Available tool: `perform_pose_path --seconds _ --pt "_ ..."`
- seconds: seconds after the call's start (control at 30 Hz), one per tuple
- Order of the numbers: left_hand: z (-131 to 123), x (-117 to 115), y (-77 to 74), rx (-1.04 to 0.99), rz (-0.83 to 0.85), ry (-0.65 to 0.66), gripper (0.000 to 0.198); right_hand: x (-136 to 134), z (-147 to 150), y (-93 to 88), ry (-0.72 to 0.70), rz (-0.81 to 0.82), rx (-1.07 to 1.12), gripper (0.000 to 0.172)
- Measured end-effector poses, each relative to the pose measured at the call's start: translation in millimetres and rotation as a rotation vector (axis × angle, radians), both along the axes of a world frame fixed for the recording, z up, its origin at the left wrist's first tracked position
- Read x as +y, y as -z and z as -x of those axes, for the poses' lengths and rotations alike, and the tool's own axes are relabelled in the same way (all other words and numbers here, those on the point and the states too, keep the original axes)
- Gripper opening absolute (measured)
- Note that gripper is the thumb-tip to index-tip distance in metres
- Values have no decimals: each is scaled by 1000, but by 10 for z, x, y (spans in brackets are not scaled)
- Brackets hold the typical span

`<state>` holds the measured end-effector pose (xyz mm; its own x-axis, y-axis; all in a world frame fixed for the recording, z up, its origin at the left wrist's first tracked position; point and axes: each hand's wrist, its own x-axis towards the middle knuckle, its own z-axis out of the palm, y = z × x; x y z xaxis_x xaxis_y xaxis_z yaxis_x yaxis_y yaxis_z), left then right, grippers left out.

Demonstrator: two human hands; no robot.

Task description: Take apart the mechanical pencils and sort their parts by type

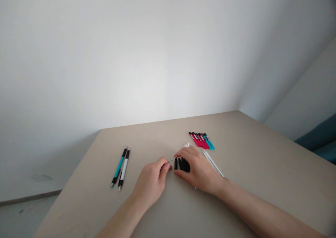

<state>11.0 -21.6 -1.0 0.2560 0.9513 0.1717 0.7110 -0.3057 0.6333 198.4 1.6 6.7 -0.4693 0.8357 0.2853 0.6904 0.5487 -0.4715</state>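
Note:
Near the middle of the table, my left hand (154,176) pinches a small thin part (172,160) between thumb and fingers, its tip pointing up and right. My right hand (195,166) is curved over a row of several black pen grips (180,163), thumb and fingers apart. Its index fingertip is close to the end of the thin part; whether it touches is too small to tell. The palm hides some of the black grips. White sticks (213,163) lie just beyond the right hand, and small white pieces (187,145) peek out above it.
To the left lie a teal and black pen (119,166) and a white and black pen (125,167), side by side. Several red barrels (198,140) and teal barrels (209,141) with black ends lie at the back right. A wall stands behind the table (147,136).

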Motion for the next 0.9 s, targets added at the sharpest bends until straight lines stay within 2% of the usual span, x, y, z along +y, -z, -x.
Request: perform_pose_path --seconds 0.1,0.27,0.47,0.73,0.9 --pt "2 -2 7 -4 -12 -18 30 18 13 47 -64 13 -18 40" --pt "13 -1 3 -15 -26 -20 30 14 16 33 -102 28 -46 34" --pt "9 4 4 16 -5 -8 28 -8 -30 -32 -101 33 -41 43" --pt "1 8 -4 18 12 6 28 -4 -26 -39 -100 47 -55 43" --pt "2 10 -10 15 6 31 27 -14 -33 -68 -116 -8 61 46"
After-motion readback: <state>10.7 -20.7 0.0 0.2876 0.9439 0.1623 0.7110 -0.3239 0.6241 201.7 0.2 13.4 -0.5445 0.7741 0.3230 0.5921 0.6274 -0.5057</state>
